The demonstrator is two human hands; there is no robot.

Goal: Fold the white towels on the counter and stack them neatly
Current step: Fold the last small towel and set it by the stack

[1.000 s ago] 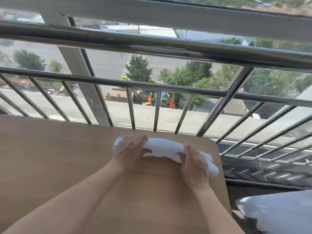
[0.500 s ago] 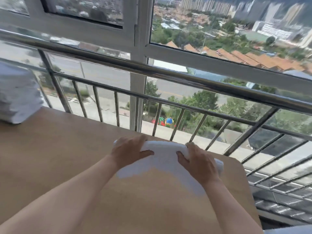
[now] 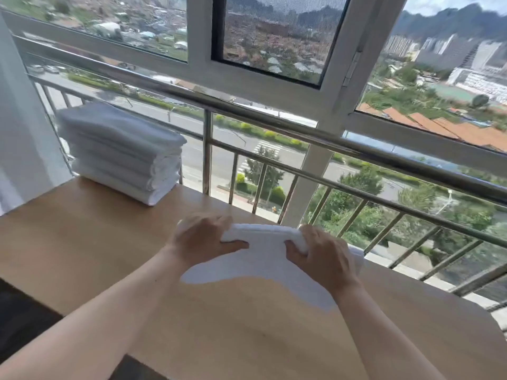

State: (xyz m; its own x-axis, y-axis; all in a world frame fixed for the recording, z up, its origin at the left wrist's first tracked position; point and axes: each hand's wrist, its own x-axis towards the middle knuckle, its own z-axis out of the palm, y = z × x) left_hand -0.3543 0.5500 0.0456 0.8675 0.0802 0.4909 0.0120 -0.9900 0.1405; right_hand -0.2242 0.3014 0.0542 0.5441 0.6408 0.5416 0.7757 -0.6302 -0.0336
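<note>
Head view: left hand [image 3: 203, 239] and right hand [image 3: 323, 253] both grip the white towel [image 3: 263, 250], lying left-to-right at the desk's [image 3: 82, 242] far edge; the towel stack [image 3: 120, 154] sits far left, nearer the left hand.

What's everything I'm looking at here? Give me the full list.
towel: one, white, partly folded, on the counter near its far edge
towel stack: one, white, several folded towels, far left of the counter
counter: one, light wood, across the foreground
railing: one, silver metal, behind the counter
window frame: one, white, beyond the railing
left hand: one, holds the towel's left end
right hand: one, holds the towel's right end
</note>
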